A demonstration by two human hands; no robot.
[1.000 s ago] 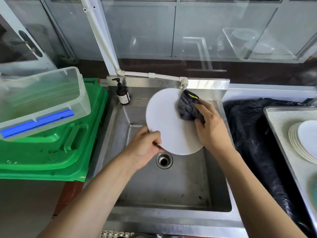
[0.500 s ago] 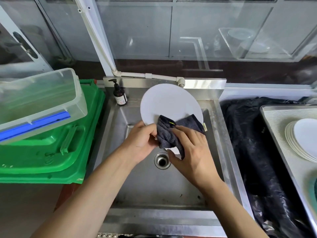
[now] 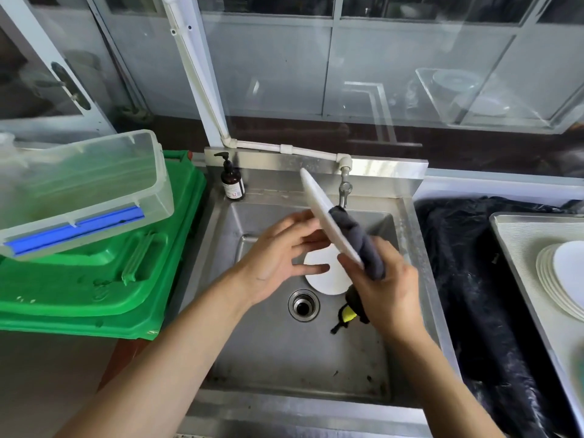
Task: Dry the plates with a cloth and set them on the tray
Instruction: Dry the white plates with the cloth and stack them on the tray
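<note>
Plate (image 3: 319, 203) edge-on in the cloth-wrapped right hand (image 3: 384, 287) — face hidden — left hand (image 3: 278, 257) open, fingers spread.

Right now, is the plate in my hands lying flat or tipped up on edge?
Tipped on edge. The plate shows only its thin rim, slanting over the sink, with the cloth against its far face.

White plate (image 3: 319, 200), dark grey cloth (image 3: 357, 238) with yellow tag (image 3: 348, 314). Left of the fingers (image 3: 311, 268): green bin lid (image 3: 104, 279), clear tub (image 3: 85, 181) with blue strip. Brown soap bottle (image 3: 232, 181). Steel-grey sink (image 3: 284, 358). White plate stack (image 3: 562, 276) right.
</note>
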